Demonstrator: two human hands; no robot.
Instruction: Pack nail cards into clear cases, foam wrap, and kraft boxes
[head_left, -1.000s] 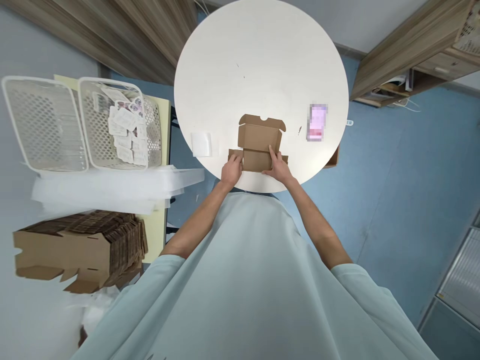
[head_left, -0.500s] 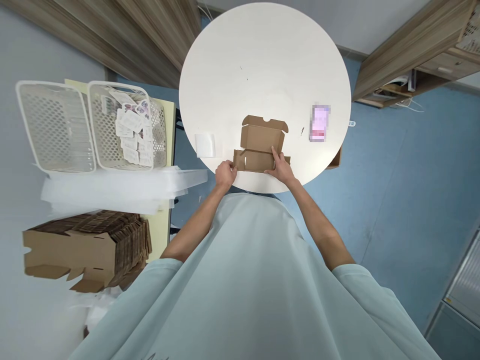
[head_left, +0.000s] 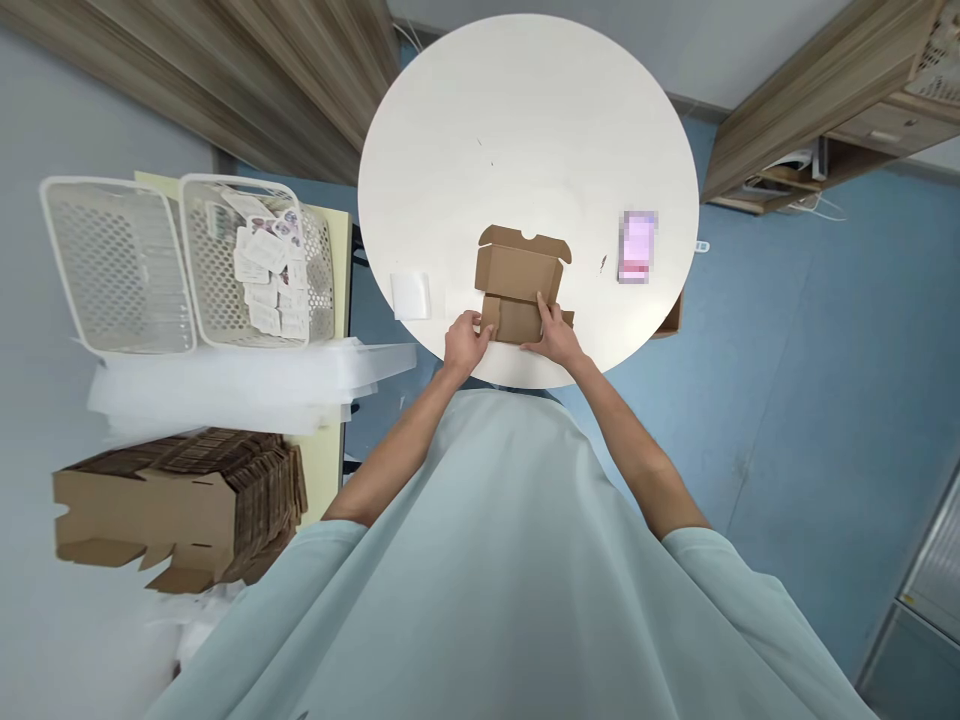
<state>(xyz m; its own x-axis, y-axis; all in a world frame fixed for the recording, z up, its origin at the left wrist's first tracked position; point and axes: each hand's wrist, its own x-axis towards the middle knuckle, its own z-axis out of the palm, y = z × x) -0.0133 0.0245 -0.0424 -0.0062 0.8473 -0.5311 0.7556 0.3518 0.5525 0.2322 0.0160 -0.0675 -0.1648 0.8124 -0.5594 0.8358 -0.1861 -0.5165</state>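
A brown cardboard box (head_left: 519, 272), partly folded, lies near the close edge of the round white table (head_left: 525, 110). Its lid stands open on the far side, with a notch in the front flap and a rounded tab at each corner. My left hand (head_left: 466, 342) grips the box's left side wall, fingers outside and thumb over the top. My right hand (head_left: 556, 335) holds the right end of the tray part, one finger reaching inside and the thumb along the near edge. At the right end a side flap still sticks out.
On the table lie a small white packet (head_left: 410, 296) at left and a pixelated pink phone-like item (head_left: 637, 247) at right. The side table on the left bears two white baskets (head_left: 244, 262), one with printed packets, white sheets (head_left: 225, 385) and a stack of flat cardboard boxes (head_left: 150, 515).
My left hand has moved right and the left side flap has been folded up and inward. The right hand keeps its hold; the view has shifted slightly.
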